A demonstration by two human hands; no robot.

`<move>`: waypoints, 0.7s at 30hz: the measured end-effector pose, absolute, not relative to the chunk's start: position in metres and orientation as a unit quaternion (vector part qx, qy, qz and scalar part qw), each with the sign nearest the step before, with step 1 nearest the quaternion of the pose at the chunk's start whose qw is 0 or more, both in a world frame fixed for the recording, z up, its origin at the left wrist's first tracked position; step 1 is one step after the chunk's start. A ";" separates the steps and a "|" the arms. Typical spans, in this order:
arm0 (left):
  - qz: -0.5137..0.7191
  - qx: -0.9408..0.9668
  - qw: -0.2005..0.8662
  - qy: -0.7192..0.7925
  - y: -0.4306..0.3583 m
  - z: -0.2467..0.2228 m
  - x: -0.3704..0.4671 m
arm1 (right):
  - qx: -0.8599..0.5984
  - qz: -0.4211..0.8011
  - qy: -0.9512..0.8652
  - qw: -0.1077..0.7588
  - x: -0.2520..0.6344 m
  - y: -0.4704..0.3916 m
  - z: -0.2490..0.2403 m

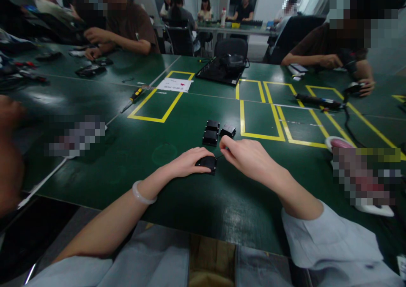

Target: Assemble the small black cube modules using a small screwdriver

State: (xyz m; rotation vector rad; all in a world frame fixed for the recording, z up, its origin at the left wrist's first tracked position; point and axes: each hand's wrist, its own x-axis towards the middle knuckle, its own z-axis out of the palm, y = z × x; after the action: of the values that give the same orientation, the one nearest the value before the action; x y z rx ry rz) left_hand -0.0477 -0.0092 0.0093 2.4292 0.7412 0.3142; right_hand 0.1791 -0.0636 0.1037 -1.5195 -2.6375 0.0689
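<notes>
Under the fingers and thumb of my left hand (190, 161), a small flat black box (207, 165) is gripped against the green table. My right hand (242, 151) is just to its right, fingertips pinched together. A thin dark rod-like piece (219, 156) shows between that pinch and the right edge of the box; its kind is too small to tell. Beyond my hands lie a pair of similar black boxes (211, 132), set one behind the other. Another black piece (227, 130) sits at their right, partly close behind my right fingers.
Yellow tape rectangles (261, 135) mark the green table (152, 232). A yellow-black screwdriver (136, 94) and a paper label (175, 85) lie left of centre. At the back is a black panel (218, 71). A phone in a white case (377, 210) lies right; co-workers sit across.
</notes>
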 end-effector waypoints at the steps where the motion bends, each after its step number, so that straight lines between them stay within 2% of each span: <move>1: 0.118 0.909 0.288 0.278 -0.009 0.009 -0.048 | -0.493 0.032 -0.868 0.057 0.179 -0.064 0.104; 4: 0.117 0.909 0.289 0.278 -0.009 0.009 -0.047 | -0.483 0.049 -0.871 0.073 0.180 -0.065 0.105; 12: 0.111 0.910 0.286 0.280 -0.009 0.010 -0.047 | -0.499 0.009 -0.866 0.040 0.180 -0.064 0.105; 21: 0.113 0.909 0.288 0.279 -0.009 0.010 -0.047 | -0.489 0.029 -0.870 0.048 0.180 -0.065 0.105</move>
State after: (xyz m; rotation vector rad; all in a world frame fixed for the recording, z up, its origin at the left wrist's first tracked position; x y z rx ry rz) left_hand -0.0471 -0.0090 0.0099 2.4285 0.7459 0.3020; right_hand 0.1798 -0.0646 0.1053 -1.4921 -2.6546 0.0884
